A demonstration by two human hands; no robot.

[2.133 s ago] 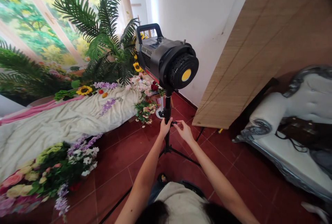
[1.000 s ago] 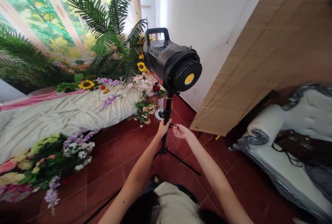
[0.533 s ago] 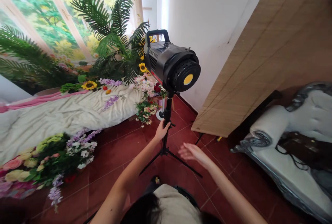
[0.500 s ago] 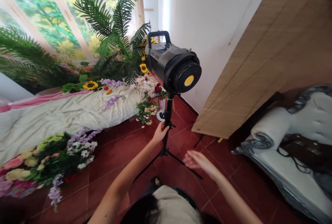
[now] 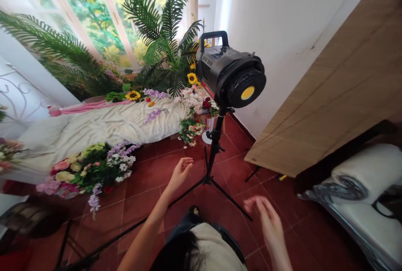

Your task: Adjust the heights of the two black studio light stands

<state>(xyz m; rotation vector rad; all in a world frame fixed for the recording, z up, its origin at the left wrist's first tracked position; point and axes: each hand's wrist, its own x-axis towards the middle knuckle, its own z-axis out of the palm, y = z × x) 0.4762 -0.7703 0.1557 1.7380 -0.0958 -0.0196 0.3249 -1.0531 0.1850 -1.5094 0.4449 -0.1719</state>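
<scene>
A black studio light with a top handle and a yellow disc at its front sits on a black light stand. The stand is upright, its legs spread on the floor. My left hand is left of the pole and apart from it, fingers loosely stretched, holding nothing. To the right of the stand, low over one leg, is my right hand. It is empty too, its fingers slightly curled and apart, the tips a little blurred.
A bed with a cream cover and several artificial flowers lies at left. A palm plant stands by the window. At right are a leaning wooden-looking panel and a silver-framed sofa. Another black stand leg crosses the lower left.
My left hand has let go of the stand's pole and drawn back to the left. My right hand has moved lower and to the right. The view has turned left.
</scene>
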